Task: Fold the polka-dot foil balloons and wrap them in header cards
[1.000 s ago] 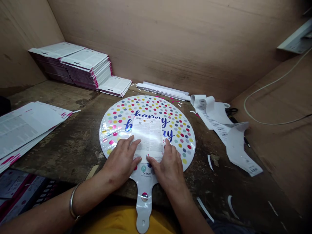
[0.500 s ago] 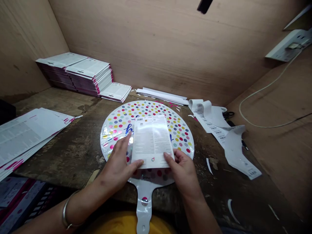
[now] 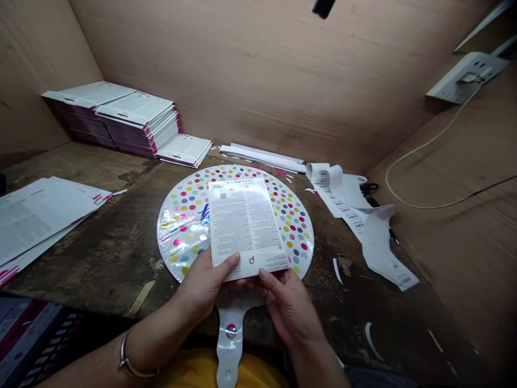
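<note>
A person's left hand (image 3: 200,288) and right hand (image 3: 288,312) gripped the lower edge of a printed card (image 3: 244,226), thumbs on top, after lying flat on it a moment earlier. The card, now raised and angled, sat over the middle of a polka-dot foil balloon (image 3: 181,226), hiding nearly all the blue lettering that showed before. The balloon's handle pointed toward the person at bottom center. Stacked cards (image 3: 137,116) stood at upper left on the worn wooden bench (image 3: 92,258), and curling barcode label strips (image 3: 347,199) lay to the right.
</note>
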{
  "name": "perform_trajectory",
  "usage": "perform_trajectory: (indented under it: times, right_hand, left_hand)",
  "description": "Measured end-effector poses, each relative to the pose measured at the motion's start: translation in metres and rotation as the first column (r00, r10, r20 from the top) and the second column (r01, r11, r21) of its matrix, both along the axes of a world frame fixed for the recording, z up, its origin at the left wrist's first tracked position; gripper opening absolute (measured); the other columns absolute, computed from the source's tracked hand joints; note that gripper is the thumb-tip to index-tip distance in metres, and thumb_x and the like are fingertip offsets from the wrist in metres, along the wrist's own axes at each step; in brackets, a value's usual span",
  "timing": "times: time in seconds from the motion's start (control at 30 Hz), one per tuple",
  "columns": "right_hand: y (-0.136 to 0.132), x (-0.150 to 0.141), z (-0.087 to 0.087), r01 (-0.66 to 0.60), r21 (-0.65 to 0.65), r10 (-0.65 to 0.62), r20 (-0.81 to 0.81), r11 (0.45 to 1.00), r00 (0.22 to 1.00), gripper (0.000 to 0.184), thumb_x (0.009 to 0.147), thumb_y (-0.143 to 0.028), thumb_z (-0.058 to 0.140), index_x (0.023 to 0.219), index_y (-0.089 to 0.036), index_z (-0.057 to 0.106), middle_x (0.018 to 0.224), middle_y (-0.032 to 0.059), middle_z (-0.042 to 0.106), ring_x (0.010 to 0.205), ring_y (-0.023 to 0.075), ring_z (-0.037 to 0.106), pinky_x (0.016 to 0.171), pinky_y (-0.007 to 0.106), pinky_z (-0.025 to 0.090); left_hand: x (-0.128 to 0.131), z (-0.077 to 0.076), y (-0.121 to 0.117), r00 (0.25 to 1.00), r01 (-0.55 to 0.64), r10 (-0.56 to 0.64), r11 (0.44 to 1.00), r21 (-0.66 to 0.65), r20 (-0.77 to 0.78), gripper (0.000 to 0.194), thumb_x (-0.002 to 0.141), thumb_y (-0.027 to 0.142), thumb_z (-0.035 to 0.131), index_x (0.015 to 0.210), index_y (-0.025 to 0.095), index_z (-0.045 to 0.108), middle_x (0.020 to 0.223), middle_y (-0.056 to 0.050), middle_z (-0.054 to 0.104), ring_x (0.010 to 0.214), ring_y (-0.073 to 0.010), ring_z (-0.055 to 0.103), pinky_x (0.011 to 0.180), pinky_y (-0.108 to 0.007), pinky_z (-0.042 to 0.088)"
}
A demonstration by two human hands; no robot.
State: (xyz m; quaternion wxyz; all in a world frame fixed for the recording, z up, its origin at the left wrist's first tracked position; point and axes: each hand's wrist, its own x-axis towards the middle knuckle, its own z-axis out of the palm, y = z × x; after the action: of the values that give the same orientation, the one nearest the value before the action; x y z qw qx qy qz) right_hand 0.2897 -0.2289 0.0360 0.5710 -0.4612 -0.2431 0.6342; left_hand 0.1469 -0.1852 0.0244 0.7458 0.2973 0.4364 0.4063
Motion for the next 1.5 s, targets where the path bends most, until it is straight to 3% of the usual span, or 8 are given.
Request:
perform_trajectory:
  times: [0.33,0.57,0.77,0.87,1.03,1.13,1.27,1.5]
  right_hand:
    - [-0.003,0.015,-0.012,-0.024,0.013,0.019,0.300,1.000,0.954,0.042,0.079,-0.034,0.062,0.118,-0.021,0.056,0.103,0.0076,0.065,0.082,0.0188,0.061,0.071,0.033,0.051]
    - [-0.003,0.016,0.011,-0.442,0.287,-0.268,0.958,0.850,0.106,0.019,0.083,-0.020,0.055,0.097,-0.023,0.067,0.105,0.0078,0.060,0.100,0.0224,0.052,0.091,0.040,0.042]
    - [-0.023,0.074,0.026,-0.335,0.117,0.100,0.818,0.935,0.566,0.024,0.085,-0.036,0.052,0.070,-0.021,0.064,0.079,0.0054,0.066,0.077,0.0206,0.060,0.070,0.032,0.049]
    - [-0.024,0.109,0.025,-0.162,-0.102,0.171,0.844,0.982,0.507,0.029,0.079,-0.046,0.059,0.081,-0.020,0.071,0.085,0.0091,0.070,0.079,0.0242,0.063,0.071,0.034,0.050]
    - [0.002,0.061,0.007,-0.091,-0.109,0.133,0.474,0.990,0.870,0.057,0.075,-0.051,0.063,0.122,-0.020,0.055,0.095,0.0113,0.070,0.068,0.0227,0.064,0.053,0.033,0.051]
    - [0.019,0.019,-0.001,-0.096,-0.065,0.112,0.299,0.993,0.948,0.055,0.077,-0.052,0.061,0.121,-0.020,0.053,0.094,0.0101,0.069,0.056,0.0186,0.061,0.039,0.027,0.045]
    - [0.034,0.000,-0.007,-0.148,-0.025,0.144,0.423,0.989,0.895,0.050,0.076,-0.059,0.057,0.106,-0.020,0.062,0.086,0.0075,0.070,0.058,0.0193,0.062,0.044,0.028,0.048]
    - [0.043,0.005,-0.031,-0.045,0.134,-0.069,0.738,0.990,0.672,0.056,0.080,-0.065,0.044,0.092,-0.016,0.067,0.073,0.0077,0.069,0.064,0.0196,0.064,0.063,0.030,0.052]
  left_hand:
    - [0.004,-0.007,-0.003,1.000,-0.027,0.027,0.999,0.034,0.004,0.051,0.069,0.037,0.074,0.112,0.015,0.057,0.105,-0.010,0.068,0.082,-0.0235,0.067,0.062,-0.031,0.056]
    - [0.006,-0.007,-0.006,0.995,0.030,-0.022,0.996,0.084,-0.093,0.048,0.071,0.040,0.071,0.110,0.016,0.059,0.110,-0.010,0.067,0.093,-0.0269,0.065,0.071,-0.036,0.056]
    - [-0.007,-0.007,0.001,0.993,0.072,-0.068,0.997,0.036,-0.095,0.046,0.070,0.040,0.071,0.106,0.014,0.060,0.098,-0.010,0.070,0.075,-0.0227,0.067,0.059,-0.032,0.055]
    - [-0.013,-0.008,0.008,0.992,0.098,-0.097,0.995,0.006,-0.079,0.045,0.070,0.039,0.071,0.106,0.014,0.059,0.098,-0.011,0.070,0.075,-0.0222,0.067,0.059,-0.031,0.055]
    - [-0.010,0.002,0.011,0.924,0.266,-0.152,0.915,0.302,-0.352,0.054,0.075,0.040,0.066,0.121,0.015,0.053,0.112,-0.015,0.064,0.096,-0.0313,0.063,0.074,-0.043,0.055]
    - [-0.014,0.003,0.005,0.689,0.431,0.282,0.580,0.691,-0.667,0.078,0.068,0.031,0.075,0.137,0.022,0.038,0.139,-0.014,0.044,0.125,-0.0357,0.042,0.101,-0.052,0.038]
    - [-0.033,-0.003,0.019,0.396,0.827,0.570,0.119,0.550,-0.720,0.046,0.084,0.016,0.055,0.129,0.021,0.050,0.126,-0.011,0.058,0.113,-0.0289,0.055,0.100,-0.047,0.041]
    - [-0.108,0.018,0.175,0.164,0.749,0.611,0.434,0.501,-0.774,0.053,0.084,0.000,0.033,0.131,0.019,0.049,0.139,-0.008,0.046,0.132,-0.0216,0.036,0.111,-0.046,0.024]
